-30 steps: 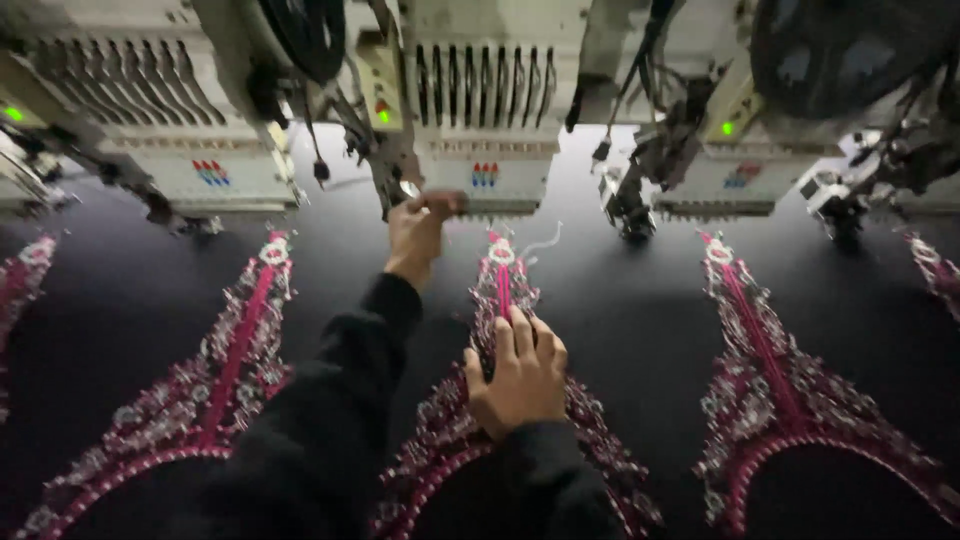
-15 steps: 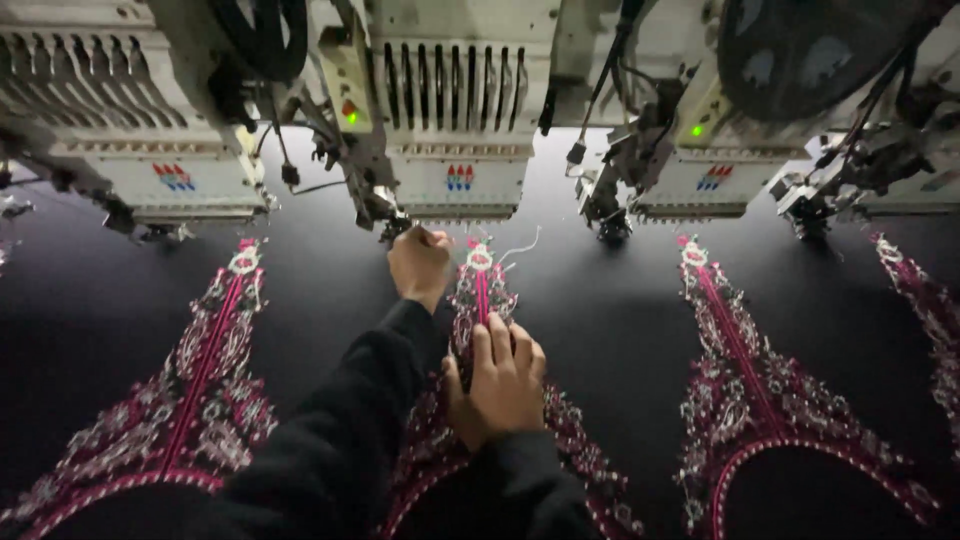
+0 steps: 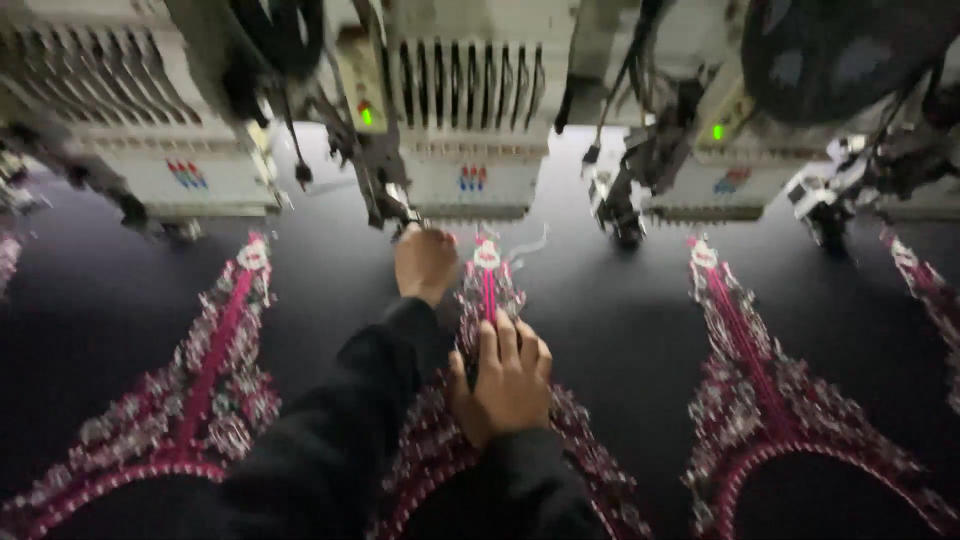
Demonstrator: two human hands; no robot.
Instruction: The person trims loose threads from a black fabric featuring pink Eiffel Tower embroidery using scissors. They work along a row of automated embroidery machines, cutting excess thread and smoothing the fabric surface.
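Since a moment ago your left hand [image 3: 424,262] has pushed closer to the middle embroidery head [image 3: 468,150], fingers curled shut beside its needle. Your right hand [image 3: 505,378] lies open and flat on the pink embroidered motif [image 3: 487,290] below that head, on black fabric [image 3: 620,340].

Three embroidery heads [image 3: 470,110], three full pink motifs [image 3: 770,400] (others cropped), two hands [image 3: 505,385]

Textile workshop: embroidery machine heads [image 3: 470,120], black cloth [image 3: 620,330]

black fabric [image 3: 620,330], pink-and-silver arch embroidery [image 3: 745,400], green machine lights [image 3: 367,116]
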